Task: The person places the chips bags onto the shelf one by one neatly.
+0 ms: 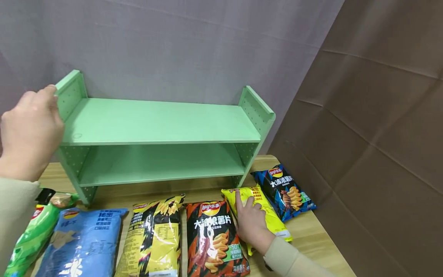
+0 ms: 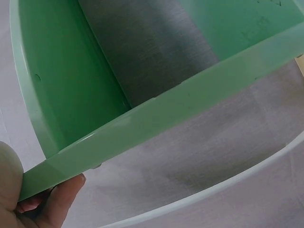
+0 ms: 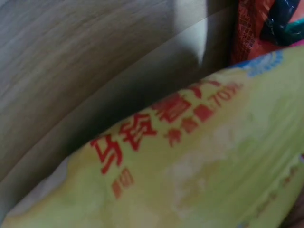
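L hand (image 1: 32, 127) up, gripping rack side (image 1: 70, 97); R hand (image 1: 252, 221) on yellow bag (image 1: 273, 218), fingers (image 1: 239, 204) fwd, can't tell if grasping.

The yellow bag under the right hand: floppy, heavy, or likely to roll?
The yellow bag is probably light for its size, as its red print names potato chips. Its bulging surface in the right wrist view suggests a soft cushion rather than something limp or rigid. Lying on its broad side, it seems unlikely to roll.
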Demonstrator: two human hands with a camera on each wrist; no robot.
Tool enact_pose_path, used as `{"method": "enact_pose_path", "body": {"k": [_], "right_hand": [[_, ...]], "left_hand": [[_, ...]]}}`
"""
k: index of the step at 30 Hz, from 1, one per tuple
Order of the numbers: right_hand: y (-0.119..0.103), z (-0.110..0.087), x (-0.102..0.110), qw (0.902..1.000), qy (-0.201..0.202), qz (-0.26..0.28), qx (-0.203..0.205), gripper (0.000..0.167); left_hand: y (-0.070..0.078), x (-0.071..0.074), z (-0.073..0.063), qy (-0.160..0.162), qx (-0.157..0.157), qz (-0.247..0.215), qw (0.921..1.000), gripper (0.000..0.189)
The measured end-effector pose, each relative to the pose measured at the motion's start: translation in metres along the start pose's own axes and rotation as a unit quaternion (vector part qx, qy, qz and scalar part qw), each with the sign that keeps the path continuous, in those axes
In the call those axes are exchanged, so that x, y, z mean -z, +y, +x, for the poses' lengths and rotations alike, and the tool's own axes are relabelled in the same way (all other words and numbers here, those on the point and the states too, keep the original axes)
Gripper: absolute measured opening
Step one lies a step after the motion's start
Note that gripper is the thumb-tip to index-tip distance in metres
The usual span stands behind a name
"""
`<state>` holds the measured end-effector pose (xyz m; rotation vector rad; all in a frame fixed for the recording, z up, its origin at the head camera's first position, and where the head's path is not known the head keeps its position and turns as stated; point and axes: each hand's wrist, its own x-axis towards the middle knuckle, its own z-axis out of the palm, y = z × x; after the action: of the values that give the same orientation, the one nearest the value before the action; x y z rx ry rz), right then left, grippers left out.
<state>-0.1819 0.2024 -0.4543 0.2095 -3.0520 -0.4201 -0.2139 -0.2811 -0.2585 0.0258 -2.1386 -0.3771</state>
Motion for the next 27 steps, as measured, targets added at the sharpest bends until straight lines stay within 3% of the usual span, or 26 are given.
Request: {"method": "enact_pose_path", "body": {"k": [4,10,19,24,27], "right_hand": [[0.003,-0.002,-0.002,0.9999,0.004,-0.015,-0.002,0.108],[0.010,-0.004,0.001,0.9995,0.007,0.029,-0.008,0.106],[0.021,-0.014,0.015,0.9960,0.019,0.087,0.000,0.101],[0.030,-0.016,0.027,0.9888,0.022,0.148,0.000,0.096],[0.041,-0.017,0.035,0.9787,0.007,0.205,-0.004,0.093]], "left_hand": [[0.003,-0.003,-0.003,0.015,-0.012,-0.006,0.9998,0.037],[0.004,-0.003,-0.006,0.026,0.014,-0.008,0.9995,0.040],[0.006,0.000,-0.003,-0.011,0.026,-0.018,0.9994,0.042],[0.005,-0.002,-0.001,0.016,0.024,-0.038,0.9988,0.040],[0.004,-0.004,-0.001,0.026,0.030,-0.049,0.9980,0.040]]}}
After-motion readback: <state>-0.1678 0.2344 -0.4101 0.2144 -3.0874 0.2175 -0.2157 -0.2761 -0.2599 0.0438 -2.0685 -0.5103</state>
